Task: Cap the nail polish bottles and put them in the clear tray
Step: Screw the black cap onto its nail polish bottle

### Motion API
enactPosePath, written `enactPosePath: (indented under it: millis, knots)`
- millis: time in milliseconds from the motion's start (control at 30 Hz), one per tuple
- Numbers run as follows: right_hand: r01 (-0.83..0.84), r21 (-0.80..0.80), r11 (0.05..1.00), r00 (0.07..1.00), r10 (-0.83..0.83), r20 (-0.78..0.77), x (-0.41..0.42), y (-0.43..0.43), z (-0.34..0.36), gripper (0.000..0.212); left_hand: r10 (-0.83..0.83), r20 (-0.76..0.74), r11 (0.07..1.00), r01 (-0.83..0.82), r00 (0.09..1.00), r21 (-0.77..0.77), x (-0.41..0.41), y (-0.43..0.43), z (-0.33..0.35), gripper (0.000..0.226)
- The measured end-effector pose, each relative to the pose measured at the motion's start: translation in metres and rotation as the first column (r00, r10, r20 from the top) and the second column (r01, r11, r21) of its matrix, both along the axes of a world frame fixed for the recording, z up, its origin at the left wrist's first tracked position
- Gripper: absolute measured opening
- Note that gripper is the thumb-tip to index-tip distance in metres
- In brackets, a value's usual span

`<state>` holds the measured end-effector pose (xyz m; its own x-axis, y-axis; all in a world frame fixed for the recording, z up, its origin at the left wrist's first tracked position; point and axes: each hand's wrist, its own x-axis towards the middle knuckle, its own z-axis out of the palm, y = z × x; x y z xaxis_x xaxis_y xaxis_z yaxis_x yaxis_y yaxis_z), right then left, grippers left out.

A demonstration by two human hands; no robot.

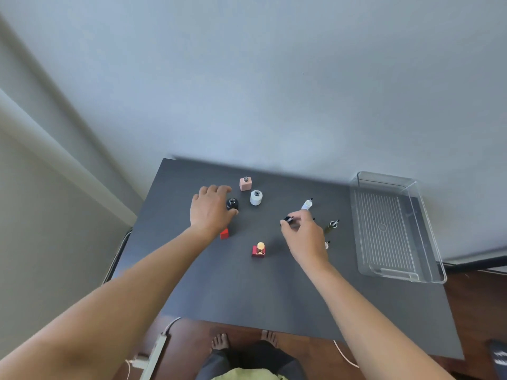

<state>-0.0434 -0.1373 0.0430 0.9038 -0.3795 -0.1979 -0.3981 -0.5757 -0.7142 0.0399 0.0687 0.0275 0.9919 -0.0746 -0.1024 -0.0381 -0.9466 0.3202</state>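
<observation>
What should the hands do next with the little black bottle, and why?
Probably bring the right hand with its black cap over to the open black bottle and lower the brush in. The left hand is already at that bottle, its neck is uncovered, and the clear tray holds nothing yet.

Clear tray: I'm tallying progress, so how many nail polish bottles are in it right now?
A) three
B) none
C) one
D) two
B: the clear tray shows only its ribbed bottom, and the bottles, such as the pink bottle and white bottle, stand on the table.
</observation>
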Motion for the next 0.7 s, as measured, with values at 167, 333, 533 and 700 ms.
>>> enactPosePath:
  millis: [167, 333, 533, 700]
  knots:
    - [-0.011, 0.084, 0.996, 0.997, 0.004, 0.076, -0.013, 0.0, 0.008, 0.014, -0.046, -0.054, 0.997, 0.049, 0.997, 0.061, 0.014, -0.005, -0.016, 0.051]
    - [-0.008, 0.119, 0.993, 0.996, -0.002, 0.086, -0.019, -0.004, 0.008, 0.018, -0.062, -0.068, 0.985, 0.072, 0.996, 0.158, 0.021, -0.012, -0.019, 0.034]
    - [-0.023, 0.147, 0.989, 0.994, 0.007, 0.109, -0.02, -0.006, 0.012, 0.022, -0.021, -0.059, 0.999, 0.023, 0.998, 0.03, 0.017, -0.018, 0.0, 0.017]
    - [-0.055, 0.174, 0.983, 0.991, 0.032, 0.134, -0.018, -0.002, 0.028, 0.037, 0.013, -0.108, 0.935, -0.051, 0.994, -0.35, -0.001, -0.023, 0.028, 0.024]
